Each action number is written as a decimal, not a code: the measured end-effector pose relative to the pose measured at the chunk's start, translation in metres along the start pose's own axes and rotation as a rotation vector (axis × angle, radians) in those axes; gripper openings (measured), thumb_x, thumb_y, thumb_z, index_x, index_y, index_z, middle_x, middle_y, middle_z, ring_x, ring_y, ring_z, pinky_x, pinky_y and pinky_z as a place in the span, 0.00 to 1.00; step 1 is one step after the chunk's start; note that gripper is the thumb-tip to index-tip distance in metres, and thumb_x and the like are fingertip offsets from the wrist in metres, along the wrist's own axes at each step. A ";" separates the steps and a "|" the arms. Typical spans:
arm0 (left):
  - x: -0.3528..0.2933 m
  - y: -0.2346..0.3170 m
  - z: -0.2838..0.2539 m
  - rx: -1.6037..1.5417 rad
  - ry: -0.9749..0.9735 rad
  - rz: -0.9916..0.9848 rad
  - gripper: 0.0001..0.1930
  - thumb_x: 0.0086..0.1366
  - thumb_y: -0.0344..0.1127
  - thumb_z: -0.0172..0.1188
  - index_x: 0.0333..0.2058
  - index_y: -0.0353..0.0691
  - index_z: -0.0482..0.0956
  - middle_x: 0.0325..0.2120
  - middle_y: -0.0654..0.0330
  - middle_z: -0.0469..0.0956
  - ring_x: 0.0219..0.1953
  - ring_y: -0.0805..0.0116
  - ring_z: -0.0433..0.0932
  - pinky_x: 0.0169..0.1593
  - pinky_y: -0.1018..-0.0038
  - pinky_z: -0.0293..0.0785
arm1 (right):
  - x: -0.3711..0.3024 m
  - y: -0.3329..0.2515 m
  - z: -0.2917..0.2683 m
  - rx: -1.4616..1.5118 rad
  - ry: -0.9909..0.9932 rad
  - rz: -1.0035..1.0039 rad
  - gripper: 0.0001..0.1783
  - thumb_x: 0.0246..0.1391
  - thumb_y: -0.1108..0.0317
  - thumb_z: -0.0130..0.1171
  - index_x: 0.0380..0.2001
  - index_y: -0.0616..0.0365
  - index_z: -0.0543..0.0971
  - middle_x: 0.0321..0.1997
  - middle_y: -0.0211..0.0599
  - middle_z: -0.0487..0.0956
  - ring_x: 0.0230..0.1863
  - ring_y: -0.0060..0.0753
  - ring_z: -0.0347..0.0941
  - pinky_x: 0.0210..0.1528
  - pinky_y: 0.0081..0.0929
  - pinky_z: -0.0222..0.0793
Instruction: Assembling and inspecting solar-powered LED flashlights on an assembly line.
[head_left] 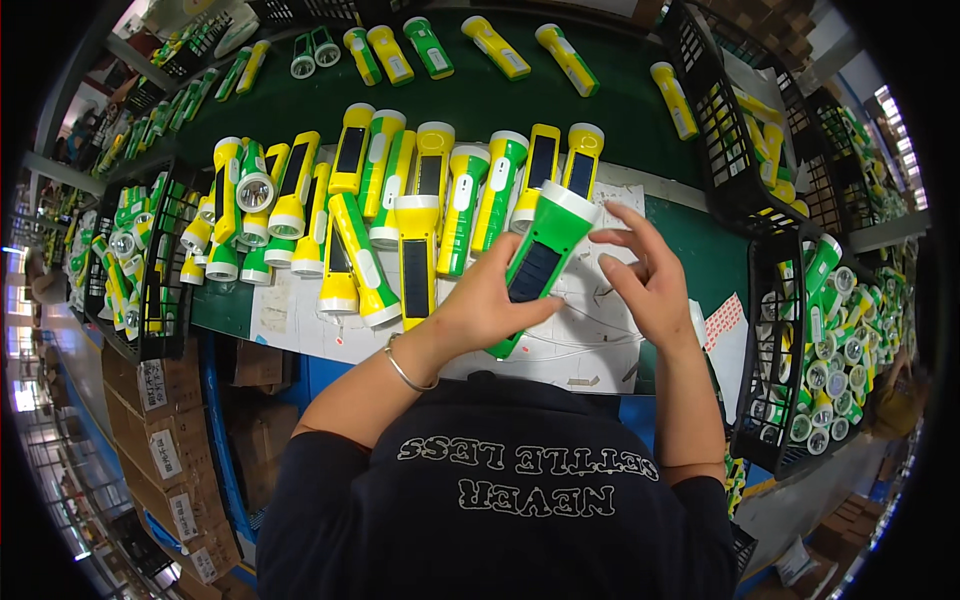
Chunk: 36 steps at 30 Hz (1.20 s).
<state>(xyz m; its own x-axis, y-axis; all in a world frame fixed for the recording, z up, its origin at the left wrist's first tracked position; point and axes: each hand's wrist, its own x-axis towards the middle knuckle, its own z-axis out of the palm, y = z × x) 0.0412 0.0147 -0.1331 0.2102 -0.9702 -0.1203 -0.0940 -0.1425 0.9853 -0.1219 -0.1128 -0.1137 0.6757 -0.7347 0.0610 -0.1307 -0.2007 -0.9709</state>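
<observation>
Head view: left hand (490,304) reaches in from the bench's near edge, wrist turned inward, thumb laid across the lower body of a green flashlight (566,226); hand closed round it, the other fingers partly hidden behind.
Right hand: (646,272) raised just beside the flashlight's head, half open, fingers spread and curved, thumb toward them; nothing seen in its hold.
Held flashlight: over the bench's (225,304) near edge, tilted, white-rimmed head up and to the right, tail toward the person; smooth plastic, flared head, dark ribbed panel on the upper face.
Wrist: pale metal bangle (407,372) on the left.
Bench top: dark green, partly under a scuffed white sheet (322,335).
In the way: a crowd of yellow-and-green flashlights (462,214) beyond the hands, some upright, some leaning, a few on top of others; round lenses show toward the left.
Left end: black mesh crate (160,335), filled with flashlights.
Right end: second black crate (757,445), heaped; red-dotted sheet (724,321) near the corner.
Below left: brown cartons (150,425), stacked.
</observation>
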 end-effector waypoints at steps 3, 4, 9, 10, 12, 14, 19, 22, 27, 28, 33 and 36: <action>-0.005 0.010 0.005 0.040 -0.041 0.055 0.28 0.50 0.36 0.63 0.46 0.31 0.61 0.36 0.51 0.72 0.39 0.66 0.73 0.41 0.71 0.69 | 0.004 -0.015 0.007 -0.033 -0.055 -0.010 0.32 0.42 0.73 0.60 0.55 0.52 0.67 0.38 0.33 0.77 0.15 0.05 0.46 0.17 0.08 0.47; -0.007 0.012 0.006 0.029 -0.046 0.082 0.28 0.51 0.35 0.62 0.46 0.31 0.60 0.35 0.50 0.72 0.39 0.65 0.73 0.41 0.70 0.69 | 0.005 -0.016 0.007 -0.054 -0.112 -0.009 0.33 0.42 0.73 0.60 0.56 0.52 0.67 0.37 0.32 0.76 0.15 0.05 0.47 0.17 0.08 0.47; -0.015 0.019 0.008 0.191 0.006 0.058 0.26 0.51 0.35 0.62 0.43 0.32 0.60 0.34 0.44 0.72 0.36 0.51 0.75 0.39 0.65 0.70 | 0.003 -0.009 0.006 0.091 -0.169 -0.007 0.32 0.42 0.75 0.59 0.55 0.54 0.68 0.37 0.29 0.77 0.16 0.05 0.46 0.19 0.08 0.46; -0.015 0.015 0.010 0.220 0.018 0.072 0.28 0.51 0.35 0.63 0.46 0.31 0.58 0.33 0.47 0.72 0.30 0.60 0.75 0.33 0.70 0.71 | 0.002 -0.009 0.007 0.112 -0.157 -0.012 0.31 0.42 0.76 0.59 0.54 0.55 0.68 0.36 0.29 0.77 0.16 0.05 0.47 0.19 0.08 0.46; -0.015 0.016 0.012 0.249 0.026 0.087 0.30 0.51 0.35 0.63 0.48 0.30 0.57 0.32 0.49 0.72 0.24 0.69 0.75 0.28 0.75 0.71 | 0.001 -0.008 0.009 0.134 -0.142 -0.015 0.30 0.42 0.76 0.59 0.53 0.57 0.68 0.36 0.29 0.77 0.17 0.05 0.47 0.19 0.07 0.46; -0.017 0.023 0.013 0.322 0.064 0.070 0.25 0.50 0.34 0.63 0.42 0.32 0.59 0.32 0.40 0.71 0.33 0.43 0.74 0.35 0.61 0.71 | 0.000 -0.008 0.012 0.083 -0.107 -0.029 0.29 0.43 0.77 0.58 0.52 0.58 0.69 0.36 0.29 0.77 0.17 0.04 0.47 0.19 0.07 0.45; -0.017 0.019 0.012 0.339 0.064 0.097 0.26 0.50 0.35 0.63 0.43 0.32 0.59 0.32 0.41 0.71 0.32 0.44 0.75 0.34 0.61 0.71 | 0.007 0.003 -0.008 0.367 -0.204 0.089 0.25 0.48 0.75 0.51 0.53 0.58 0.69 0.31 0.25 0.76 0.16 0.06 0.49 0.19 0.09 0.47; -0.013 0.014 0.013 0.399 0.082 0.140 0.26 0.51 0.35 0.63 0.44 0.32 0.59 0.33 0.41 0.71 0.33 0.44 0.74 0.34 0.61 0.72 | 0.015 0.008 -0.006 0.154 0.230 -0.193 0.12 0.53 0.70 0.45 0.39 0.62 0.73 0.31 0.31 0.77 0.29 0.13 0.65 0.33 0.13 0.59; -0.011 0.016 0.011 0.443 0.056 0.155 0.26 0.50 0.36 0.63 0.44 0.33 0.60 0.35 0.41 0.71 0.33 0.44 0.74 0.35 0.62 0.72 | 0.011 -0.007 -0.008 0.218 0.007 -0.018 0.14 0.54 0.67 0.49 0.43 0.61 0.69 0.34 0.32 0.76 0.34 0.17 0.67 0.40 0.16 0.61; -0.010 0.017 0.011 0.338 -0.006 0.095 0.26 0.50 0.36 0.63 0.44 0.33 0.61 0.35 0.42 0.72 0.32 0.46 0.75 0.35 0.63 0.72 | 0.009 -0.004 -0.007 0.184 -0.062 -0.004 0.17 0.55 0.64 0.49 0.46 0.61 0.68 0.32 0.28 0.73 0.33 0.15 0.64 0.39 0.15 0.60; -0.006 0.009 0.010 -0.305 -0.274 -0.143 0.26 0.53 0.34 0.62 0.48 0.35 0.62 0.31 0.58 0.72 0.32 0.74 0.73 0.33 0.76 0.72 | 0.002 0.022 -0.012 0.380 -0.218 0.059 0.21 0.54 0.62 0.51 0.49 0.61 0.68 0.35 0.26 0.70 0.38 0.15 0.63 0.41 0.14 0.59; 0.000 -0.006 0.011 -0.675 -0.201 -0.130 0.24 0.56 0.32 0.58 0.49 0.35 0.62 0.35 0.59 0.72 0.34 0.72 0.73 0.38 0.75 0.72 | -0.010 0.018 -0.002 0.390 -0.292 0.176 0.18 0.53 0.64 0.54 0.45 0.61 0.70 0.37 0.32 0.75 0.37 0.18 0.69 0.39 0.15 0.64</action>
<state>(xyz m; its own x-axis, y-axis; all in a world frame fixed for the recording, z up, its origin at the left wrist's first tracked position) 0.0312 0.0135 -0.1399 -0.0110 -0.9803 -0.1972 0.5558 -0.1699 0.8138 -0.1325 -0.1111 -0.1316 0.8494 -0.5129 -0.1245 -0.0182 0.2073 -0.9781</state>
